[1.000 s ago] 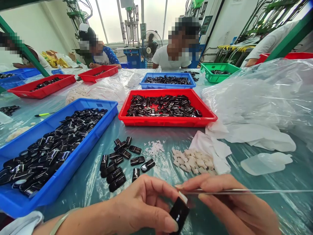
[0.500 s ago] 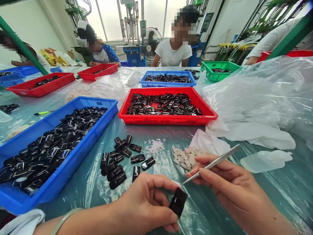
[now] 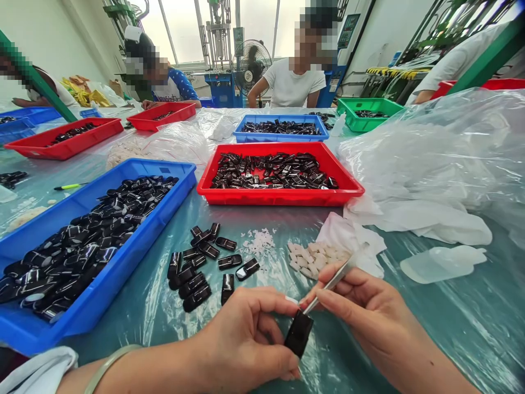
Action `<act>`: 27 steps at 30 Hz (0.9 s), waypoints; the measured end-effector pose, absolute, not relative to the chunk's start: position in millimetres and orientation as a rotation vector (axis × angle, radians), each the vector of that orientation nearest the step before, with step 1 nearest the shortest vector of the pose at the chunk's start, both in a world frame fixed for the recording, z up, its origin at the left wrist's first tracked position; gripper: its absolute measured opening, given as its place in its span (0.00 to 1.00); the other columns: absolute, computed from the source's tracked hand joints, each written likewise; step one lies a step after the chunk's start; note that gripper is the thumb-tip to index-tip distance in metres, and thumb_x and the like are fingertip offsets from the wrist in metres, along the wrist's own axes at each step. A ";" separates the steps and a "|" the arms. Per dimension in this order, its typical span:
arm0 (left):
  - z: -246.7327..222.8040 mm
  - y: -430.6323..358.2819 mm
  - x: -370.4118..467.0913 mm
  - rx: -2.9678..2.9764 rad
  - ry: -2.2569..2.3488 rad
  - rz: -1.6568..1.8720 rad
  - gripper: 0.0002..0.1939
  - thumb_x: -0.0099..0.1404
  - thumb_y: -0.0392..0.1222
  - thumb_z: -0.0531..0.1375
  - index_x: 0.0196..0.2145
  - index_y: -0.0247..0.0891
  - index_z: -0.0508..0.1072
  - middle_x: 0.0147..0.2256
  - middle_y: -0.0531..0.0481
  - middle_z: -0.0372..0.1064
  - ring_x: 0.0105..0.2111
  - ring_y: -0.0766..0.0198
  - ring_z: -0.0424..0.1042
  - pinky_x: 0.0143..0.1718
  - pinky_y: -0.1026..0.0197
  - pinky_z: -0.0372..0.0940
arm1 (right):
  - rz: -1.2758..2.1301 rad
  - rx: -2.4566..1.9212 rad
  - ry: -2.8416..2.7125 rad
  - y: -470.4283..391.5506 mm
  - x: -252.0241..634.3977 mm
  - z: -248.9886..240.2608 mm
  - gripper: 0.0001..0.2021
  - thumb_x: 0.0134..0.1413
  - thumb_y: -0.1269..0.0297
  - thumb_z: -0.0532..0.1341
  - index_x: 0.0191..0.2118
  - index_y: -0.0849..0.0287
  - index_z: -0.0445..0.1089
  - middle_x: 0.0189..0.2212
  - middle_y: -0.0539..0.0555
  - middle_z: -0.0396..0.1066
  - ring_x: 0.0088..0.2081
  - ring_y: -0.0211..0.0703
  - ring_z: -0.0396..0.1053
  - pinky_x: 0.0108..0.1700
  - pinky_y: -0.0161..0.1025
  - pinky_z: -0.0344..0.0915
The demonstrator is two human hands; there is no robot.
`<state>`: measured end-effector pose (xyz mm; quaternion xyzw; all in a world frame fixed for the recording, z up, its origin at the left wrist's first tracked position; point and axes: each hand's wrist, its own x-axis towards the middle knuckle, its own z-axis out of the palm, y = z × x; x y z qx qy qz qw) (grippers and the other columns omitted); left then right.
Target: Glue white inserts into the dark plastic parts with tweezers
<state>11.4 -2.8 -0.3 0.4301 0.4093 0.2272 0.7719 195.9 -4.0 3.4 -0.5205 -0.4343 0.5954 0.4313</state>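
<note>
Between the thumb and fingers of my left hand (image 3: 250,339) is a small glossy black plastic piece (image 3: 299,334), held tilted. My right hand (image 3: 369,312) pinches metal tweezers (image 3: 334,279), whose tip meets the top edge of the black piece. Whether the tip grips anything there is too small to tell. Several loose black pieces (image 3: 197,290) lie on the table just beyond my left hand. Past my right fingertips sits a pile of small off-white pieces (image 3: 311,258), and beside it are white scraps (image 3: 260,243).
A blue tray (image 3: 164,216) of black pieces stands at left, a red tray (image 3: 283,198) of them ahead. Crumpled clear plastic (image 3: 426,148), a white cloth (image 3: 348,235) and a translucent bottle (image 3: 441,264) lie at right. Co-workers sit across the table (image 3: 156,323).
My right hand has moved left and brought the tweezers' tip to the top of the black piece, at a steeper angle. My left hand keeps its hold; the view has shifted slightly.
</note>
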 end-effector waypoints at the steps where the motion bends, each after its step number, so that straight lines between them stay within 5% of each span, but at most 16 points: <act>1: -0.7 -2.9 11.2 0.935 0.884 0.491 0.23 0.41 0.28 0.63 0.39 0.34 0.70 0.39 0.47 0.67 0.21 0.71 0.69 0.25 0.65 0.65 | 1.485 -1.301 -1.084 -3.6 195.8 2.9 0.14 0.43 0.57 0.66 0.32 0.58 0.66 0.22 0.51 0.73 0.27 0.41 0.72 0.33 0.36 0.66; 27: 3.5 -0.9 11.5 0.905 0.863 0.498 0.20 0.41 0.28 0.65 0.36 0.32 0.71 0.35 0.49 0.66 0.22 0.68 0.71 0.23 0.68 0.64 | 1.625 -1.271 -1.058 -5.1 192.5 1.7 0.13 0.45 0.57 0.65 0.33 0.58 0.63 0.25 0.51 0.72 0.30 0.39 0.68 0.34 0.35 0.62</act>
